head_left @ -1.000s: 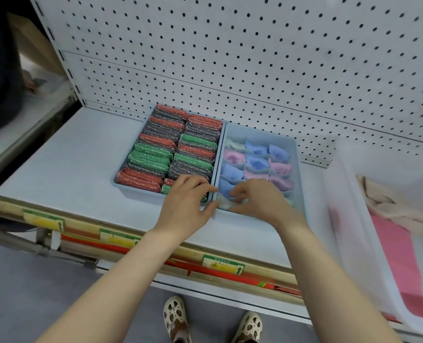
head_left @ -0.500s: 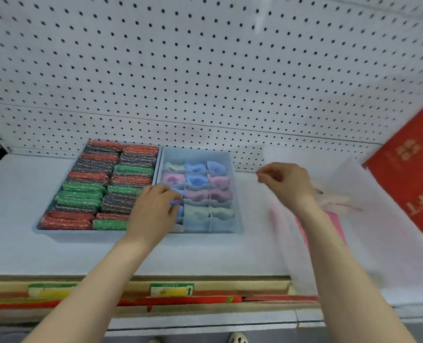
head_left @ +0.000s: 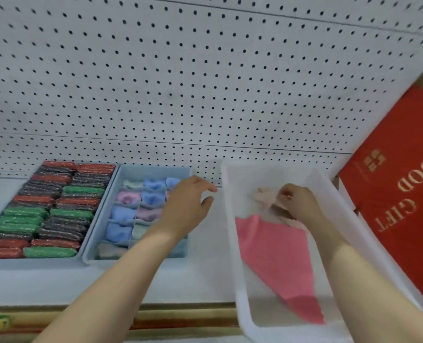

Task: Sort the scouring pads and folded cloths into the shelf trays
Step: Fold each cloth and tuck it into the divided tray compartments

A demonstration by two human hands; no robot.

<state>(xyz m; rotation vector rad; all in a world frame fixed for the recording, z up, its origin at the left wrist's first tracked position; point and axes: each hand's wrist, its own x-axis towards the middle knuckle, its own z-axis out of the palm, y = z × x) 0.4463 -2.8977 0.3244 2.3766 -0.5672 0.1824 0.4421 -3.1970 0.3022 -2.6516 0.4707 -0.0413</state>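
— Scouring pads (head_left: 47, 209), red, green and dark, fill the left tray (head_left: 80, 259) in two packed rows on the white shelf (head_left: 57, 283). What sits beside it?

— A pale blue divided tray (head_left: 153, 170), touching the first one, with folded cloths (head_left: 128, 198) in blue, pink and pale green tucked into its compartments.

— And the hands?

— The left hand (head_left: 185, 206) hovers over the divided tray's right edge, fingers spread and loosely bent, gripping nothing. Further right, the right hand (head_left: 298, 201) reaches into a translucent white bin (head_left: 230, 219) and pinches a crumpled beige cloth (head_left: 263, 196) at the far end of it, fingers curled around the fabric.

— Anything else in the bin?

— A pink cloth (head_left: 277, 258) lies flat across its bottom, nearer the viewer. Behind everything runs white pegboard (head_left: 205, 82), and a red box (head_left: 398, 206) with gold lettering leans at the far right.
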